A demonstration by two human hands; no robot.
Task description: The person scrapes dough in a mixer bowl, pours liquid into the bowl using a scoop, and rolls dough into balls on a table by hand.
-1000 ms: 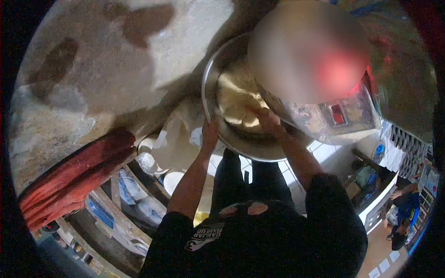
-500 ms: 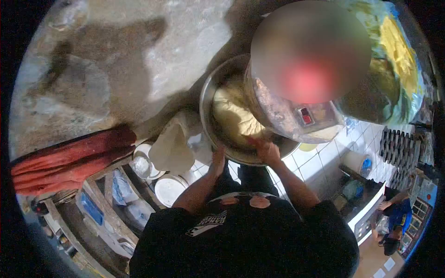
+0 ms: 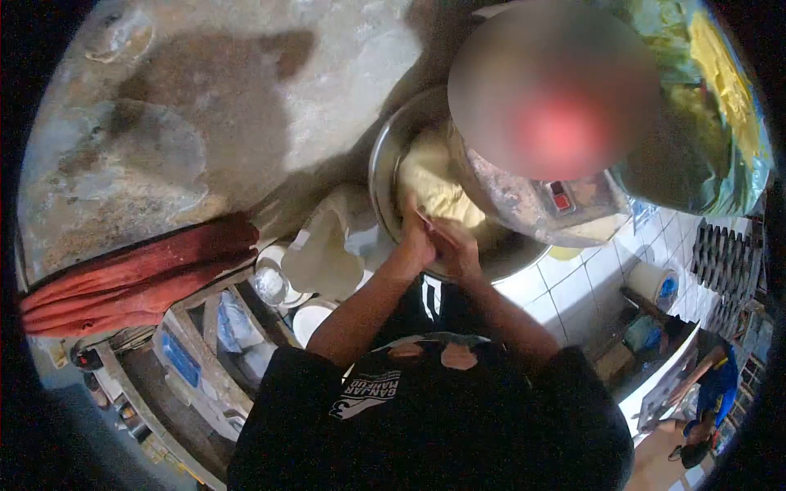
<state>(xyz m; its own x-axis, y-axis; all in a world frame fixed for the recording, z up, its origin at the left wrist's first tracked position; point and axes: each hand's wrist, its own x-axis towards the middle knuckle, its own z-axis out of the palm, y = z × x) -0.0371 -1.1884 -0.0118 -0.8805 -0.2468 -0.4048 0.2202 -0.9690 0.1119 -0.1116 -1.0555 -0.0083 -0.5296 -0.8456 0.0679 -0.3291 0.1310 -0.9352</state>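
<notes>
A large metal bowl (image 3: 383,176) holds a mass of pale yellow dough (image 3: 442,192). Over the bowl's near side, my left hand (image 3: 417,239) and my right hand (image 3: 457,248) meet, touching each other in front of the dough. The left hand's fingers are pressed together and point toward the dough. Curled fingers of the right hand lie against the left one. Whatever is between them, perhaps bits of dough, is too small to make out. Above the bowl's right side stands a worn machine (image 3: 524,192) with a red switch (image 3: 560,196); its top is blurred out.
A worn grey work surface (image 3: 205,106) lies to the left, with a red cloth (image 3: 139,270) along its edge. White tubs (image 3: 311,319) and a wooden drawer (image 3: 188,360) are below. Yellow material in plastic (image 3: 720,82) sits upper right. Another person (image 3: 704,401) is at lower right.
My hands were apart, the left at the bowl's rim and the right at the dough's near edge. They have come together over the bowl. The view has shifted slightly.
</notes>
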